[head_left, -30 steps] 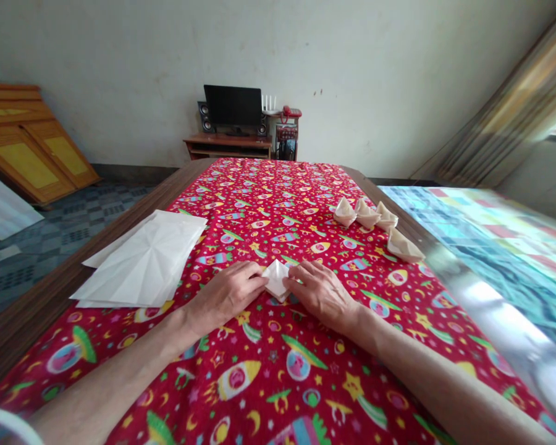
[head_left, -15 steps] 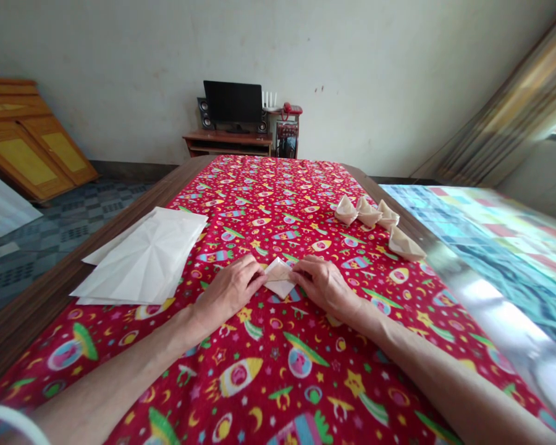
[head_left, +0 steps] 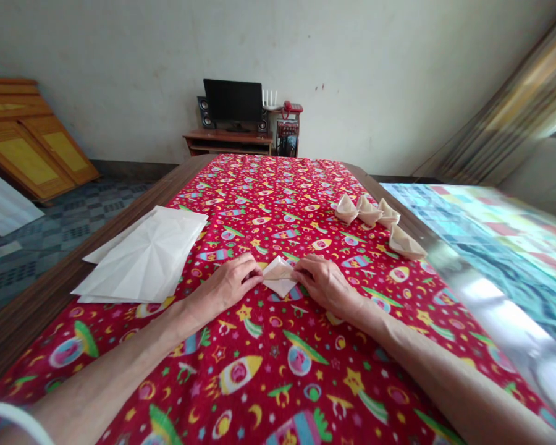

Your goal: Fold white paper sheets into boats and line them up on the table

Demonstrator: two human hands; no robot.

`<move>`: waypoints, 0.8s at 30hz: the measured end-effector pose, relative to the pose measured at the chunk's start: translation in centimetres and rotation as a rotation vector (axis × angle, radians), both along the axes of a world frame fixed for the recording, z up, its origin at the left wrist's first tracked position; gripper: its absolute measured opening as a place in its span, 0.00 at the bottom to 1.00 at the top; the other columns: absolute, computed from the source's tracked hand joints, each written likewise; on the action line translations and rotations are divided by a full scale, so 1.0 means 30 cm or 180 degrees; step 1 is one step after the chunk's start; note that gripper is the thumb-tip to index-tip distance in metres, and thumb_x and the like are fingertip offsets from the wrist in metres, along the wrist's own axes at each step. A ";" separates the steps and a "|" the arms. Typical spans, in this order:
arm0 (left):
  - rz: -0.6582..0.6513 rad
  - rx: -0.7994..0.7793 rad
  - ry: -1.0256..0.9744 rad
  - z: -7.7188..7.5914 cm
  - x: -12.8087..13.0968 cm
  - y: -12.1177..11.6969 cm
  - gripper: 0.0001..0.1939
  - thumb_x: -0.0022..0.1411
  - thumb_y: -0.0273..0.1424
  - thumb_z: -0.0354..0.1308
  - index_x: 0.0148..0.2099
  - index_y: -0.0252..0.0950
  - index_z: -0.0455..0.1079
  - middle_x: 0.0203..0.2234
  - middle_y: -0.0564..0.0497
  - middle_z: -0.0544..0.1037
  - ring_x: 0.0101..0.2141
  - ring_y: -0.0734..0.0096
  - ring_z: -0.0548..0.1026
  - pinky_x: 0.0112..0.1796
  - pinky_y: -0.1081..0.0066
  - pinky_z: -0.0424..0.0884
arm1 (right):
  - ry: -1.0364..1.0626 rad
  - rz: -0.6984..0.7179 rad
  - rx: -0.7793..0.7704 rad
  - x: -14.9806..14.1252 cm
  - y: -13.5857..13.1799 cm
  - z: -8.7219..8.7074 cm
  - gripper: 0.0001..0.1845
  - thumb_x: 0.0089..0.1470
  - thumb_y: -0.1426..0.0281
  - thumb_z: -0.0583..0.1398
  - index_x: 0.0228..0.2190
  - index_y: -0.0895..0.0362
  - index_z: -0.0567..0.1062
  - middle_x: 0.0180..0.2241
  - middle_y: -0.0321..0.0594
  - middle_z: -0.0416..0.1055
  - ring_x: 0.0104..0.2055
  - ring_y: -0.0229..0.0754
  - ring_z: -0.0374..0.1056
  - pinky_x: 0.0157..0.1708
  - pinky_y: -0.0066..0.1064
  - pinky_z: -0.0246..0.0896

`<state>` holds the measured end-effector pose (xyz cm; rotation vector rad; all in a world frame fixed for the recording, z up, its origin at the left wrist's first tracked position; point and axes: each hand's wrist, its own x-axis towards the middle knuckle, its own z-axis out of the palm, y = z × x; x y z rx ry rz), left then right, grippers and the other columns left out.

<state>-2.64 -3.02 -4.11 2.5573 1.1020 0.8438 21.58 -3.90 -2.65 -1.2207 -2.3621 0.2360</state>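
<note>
Folded paper point(head_left: 279, 283) is pinched by both hands point(head_left: 230, 279), hollow boats point(head_left: 406, 245) beyond.

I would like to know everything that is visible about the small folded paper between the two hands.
The folded paper is whitish, matte and diamond-shaped, with one corner pointing toward the person and one away. A line, crease or edge, runs across its middle. The number of layers cannot be told. It appears to lie on the red patterned cloth. The left hand touches its left corner, the right hand its right corner.
</note>
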 end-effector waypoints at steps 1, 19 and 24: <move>0.0056 0.0027 0.0068 0.001 0.003 -0.001 0.04 0.62 0.26 0.54 0.33 0.35 0.65 0.29 0.54 0.69 0.31 0.74 0.69 0.33 0.75 0.64 | 0.0005 0.0018 0.0020 0.001 0.000 -0.001 0.08 0.59 0.69 0.54 0.32 0.58 0.72 0.29 0.39 0.71 0.32 0.36 0.65 0.31 0.25 0.55; 0.1148 0.0399 0.1208 0.067 0.071 -0.052 0.08 0.62 0.30 0.51 0.31 0.37 0.67 0.29 0.50 0.73 0.31 0.65 0.72 0.32 0.67 0.60 | -0.0596 -0.0431 0.0548 -0.001 0.003 -0.031 0.12 0.60 0.62 0.53 0.32 0.56 0.70 0.33 0.42 0.71 0.34 0.37 0.64 0.35 0.26 0.53; 0.1273 0.0400 0.1010 0.057 0.064 -0.051 0.08 0.62 0.31 0.53 0.30 0.37 0.65 0.25 0.54 0.72 0.26 0.71 0.70 0.27 0.71 0.58 | -0.0735 -0.0466 0.0448 -0.007 0.007 -0.015 0.12 0.60 0.62 0.53 0.31 0.56 0.70 0.32 0.41 0.71 0.33 0.37 0.65 0.34 0.27 0.52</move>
